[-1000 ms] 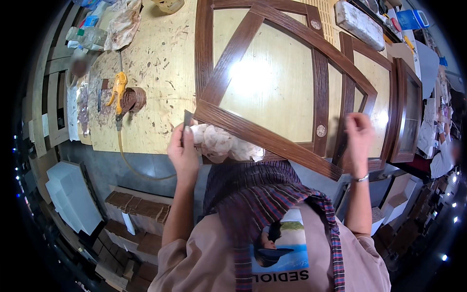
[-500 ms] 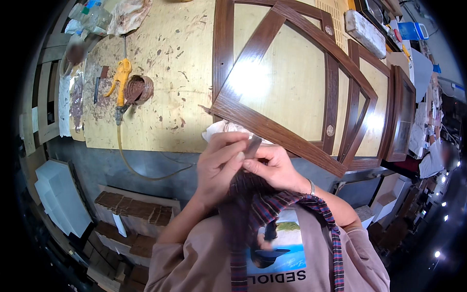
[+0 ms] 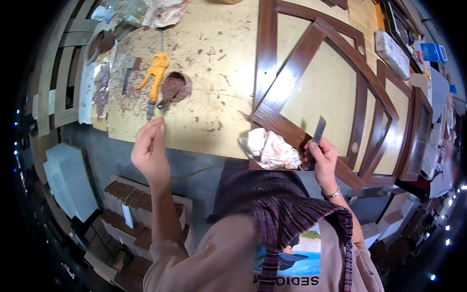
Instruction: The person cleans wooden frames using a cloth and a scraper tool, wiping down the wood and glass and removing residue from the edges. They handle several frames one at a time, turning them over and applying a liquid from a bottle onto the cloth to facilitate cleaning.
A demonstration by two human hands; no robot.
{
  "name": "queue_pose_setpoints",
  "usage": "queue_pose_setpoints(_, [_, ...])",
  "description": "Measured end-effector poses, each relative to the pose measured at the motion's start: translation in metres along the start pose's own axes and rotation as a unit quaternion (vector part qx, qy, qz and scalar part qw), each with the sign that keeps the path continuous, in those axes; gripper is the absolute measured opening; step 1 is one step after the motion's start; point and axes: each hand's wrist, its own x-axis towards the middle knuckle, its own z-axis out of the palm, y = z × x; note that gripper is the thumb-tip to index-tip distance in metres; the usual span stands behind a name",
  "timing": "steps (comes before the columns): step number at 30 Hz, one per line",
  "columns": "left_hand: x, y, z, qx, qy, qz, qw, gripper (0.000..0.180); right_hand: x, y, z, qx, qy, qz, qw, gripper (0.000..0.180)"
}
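From behind the worker (image 3: 228, 238), the blow gun (image 3: 157, 80) lies on the surface (image 3: 214, 117) at nine o'clock, just beside the cup (image 3: 176, 87). Toward three, one door frame (image 3: 295, 64) lies aslant over a second frame (image 3: 266, 53), with the rag (image 3: 274, 150) around its seven and the scraper (image 3: 319, 129), in the right hand (image 3: 325, 155), at its six.

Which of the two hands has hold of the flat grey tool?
The right hand, with the metal wristband, grips the flat grey tool; the left hand, near the yellow gun-shaped tool, shows nothing held.
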Motion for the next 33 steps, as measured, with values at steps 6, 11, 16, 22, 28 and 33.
queue_pose_setpoints(6, [0.036,-0.007,-0.003,0.120,0.007,0.124,0.985,0.021,0.002,0.000,-0.002,-0.001,-0.009,-0.008,1.000,0.019])
queue_pose_setpoints(11, [0.050,0.003,0.014,0.317,-0.092,0.242,0.912,0.019,0.002,0.002,-0.001,0.008,-0.007,-0.012,1.000,0.020])
queue_pose_setpoints(16, [0.064,-0.015,0.012,0.250,-0.045,0.182,0.950,0.010,0.002,0.002,-0.004,0.000,-0.020,-0.008,1.000,0.018])
queue_pose_setpoints(22, [0.071,-0.011,0.017,0.263,-0.057,0.083,0.960,0.011,0.001,0.004,-0.003,0.003,-0.022,0.001,1.000,0.019])
queue_pose_setpoints(28, [0.075,-0.061,0.002,0.010,-0.034,-0.091,0.995,0.015,0.001,0.004,-0.005,0.014,-0.031,0.012,0.999,0.021])
queue_pose_setpoints(33, [0.049,-0.039,-0.007,-0.293,-0.048,-0.225,0.928,0.021,0.002,0.004,-0.005,0.011,-0.037,-0.007,0.999,0.020])
